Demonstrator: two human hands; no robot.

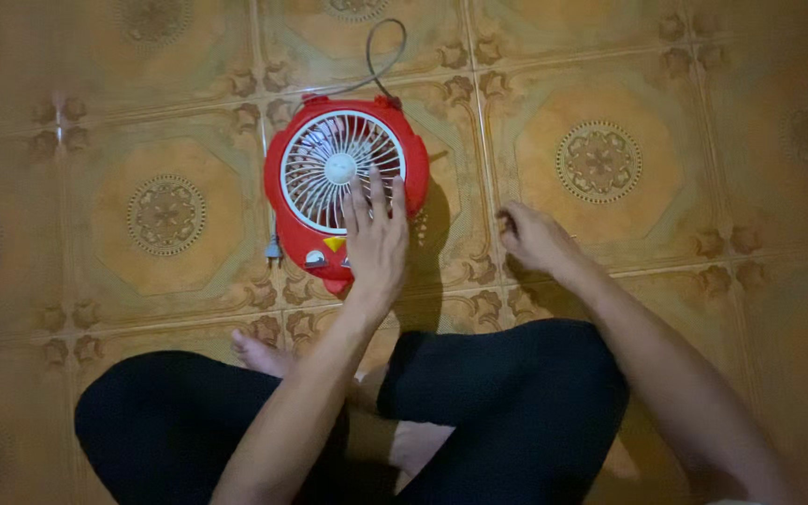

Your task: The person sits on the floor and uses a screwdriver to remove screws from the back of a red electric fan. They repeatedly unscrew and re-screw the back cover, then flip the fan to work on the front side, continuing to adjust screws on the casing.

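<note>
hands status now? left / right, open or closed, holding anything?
Left hand: open, flat on the red fan, fingers over the white grille.
Right hand: loosely curled over the floor tile; cannot tell whether it holds anything.

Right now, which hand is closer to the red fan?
Left. The left hand rests on the red fan, fingers over its white grille; the right hand sits apart on the floor beside it.

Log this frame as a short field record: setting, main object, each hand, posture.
setting: patterned tile floor, dim light
main object: red fan with white grille, lying flat; cord runs from its top
left hand: flat on the fan's lower right, fingers spread
right hand: loosely closed on the floor right of the fan; contents cannot be told
posture: seated cross-legged, dark trousers, bare foot
</note>
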